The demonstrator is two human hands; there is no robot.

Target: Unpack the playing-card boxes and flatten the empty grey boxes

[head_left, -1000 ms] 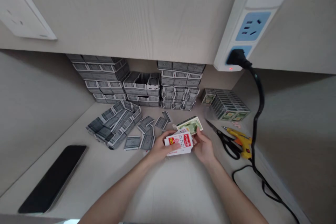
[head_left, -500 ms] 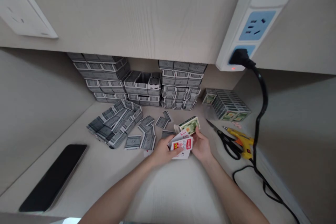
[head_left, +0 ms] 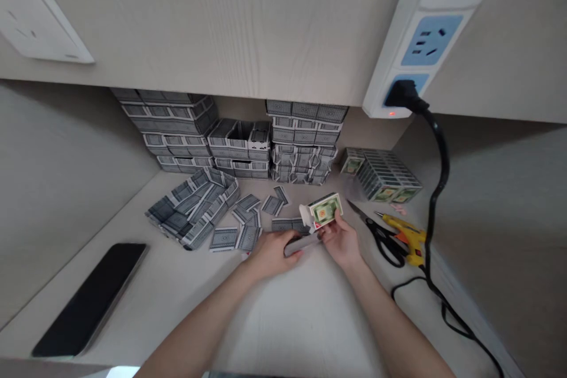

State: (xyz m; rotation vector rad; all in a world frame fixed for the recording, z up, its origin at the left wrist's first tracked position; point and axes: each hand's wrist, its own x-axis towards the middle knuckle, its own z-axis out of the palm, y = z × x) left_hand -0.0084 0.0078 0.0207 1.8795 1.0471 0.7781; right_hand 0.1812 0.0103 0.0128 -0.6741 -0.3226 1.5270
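Note:
My left hand (head_left: 273, 254) is closed around a deck of playing cards (head_left: 302, 244), now seen edge-on. In my right hand (head_left: 342, 242) is a green and cream card box (head_left: 325, 211), tilted, its white end flap open toward the left. The deck's right end comes close to my right fingers; whether they touch is unclear. Just behind the deck, grey-backed cards (head_left: 286, 224) lie flat on the table. More loose cards (head_left: 224, 239) are scattered left of my left hand, near an open tray folded from cards (head_left: 195, 208).
Stacked card-built boxes (head_left: 305, 130) line the back wall. At right are packed card boxes (head_left: 390, 174), black scissors (head_left: 383, 242) and a yellow glue gun (head_left: 410, 236) with a black cable. A power strip (head_left: 416, 59) hangs above. A black phone (head_left: 91, 298) lies at front left.
The fanned cards in my left hand have been squared and turned edge-on, hiding the red-and-white face. My right hand has drawn the box slightly right, away from the cards.

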